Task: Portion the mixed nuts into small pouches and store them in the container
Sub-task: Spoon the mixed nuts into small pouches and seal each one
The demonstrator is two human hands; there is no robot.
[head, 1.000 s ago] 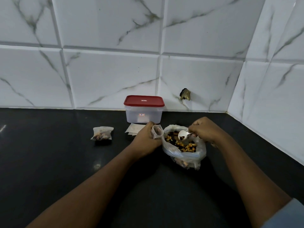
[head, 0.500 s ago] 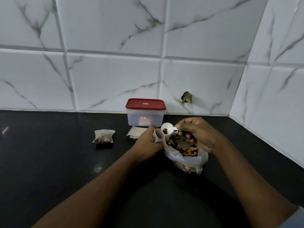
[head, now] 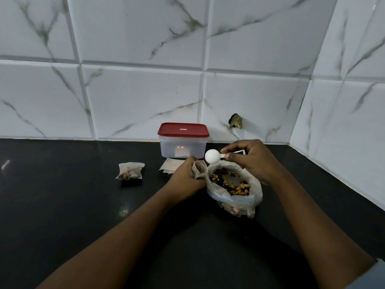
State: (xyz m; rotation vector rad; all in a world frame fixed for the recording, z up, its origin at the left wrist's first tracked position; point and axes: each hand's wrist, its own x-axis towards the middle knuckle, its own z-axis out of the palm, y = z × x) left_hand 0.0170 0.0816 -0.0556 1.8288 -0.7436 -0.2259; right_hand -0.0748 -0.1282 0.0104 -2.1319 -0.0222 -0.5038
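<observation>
While the left hand (head: pixel 183 177) grips an open pouch (head: pixel 199 168) upright near the middle of the counter (head: pixel 73 205), fingers curled round its side, the right hand (head: pixel 255 161) pinches the handle of a white spoon (head: pixel 212 156) between thumb and fingers. The spoon bowl sits just above the pouch mouth, rounded back toward the camera; cannot tell if anything is in it. The pouch mouth is spread open and dark inside, contents unclear.

Just right of the pouch a clear bag (head: pixel 233 199) slumps on the counter, top rolled open. Nuts (head: pixel 231 185) show inside, brown and dark mixed. The right hand hovers over the bag's far rim.

The container (head: pixel 183 148) stands at the back edge of the counter against the wall (head: pixel 135 97). It has a translucent body, the red lid (head: pixel 183 130) on and a small label on the front. Flat empty pouches (head: pixel 169 165) lie stacked just in front of it, partly hidden by the left hand. A filled pouch (head: pixel 130 171) lies alone left of that stack, apart from it, toward the back edge.

The wall is white marbled tile; a small brass fitting (head: pixel 235 121) sticks out right of the container. Both forearms reach in from the near edge. A pale sleeve (head: pixel 368 276) shows on the right one.
</observation>
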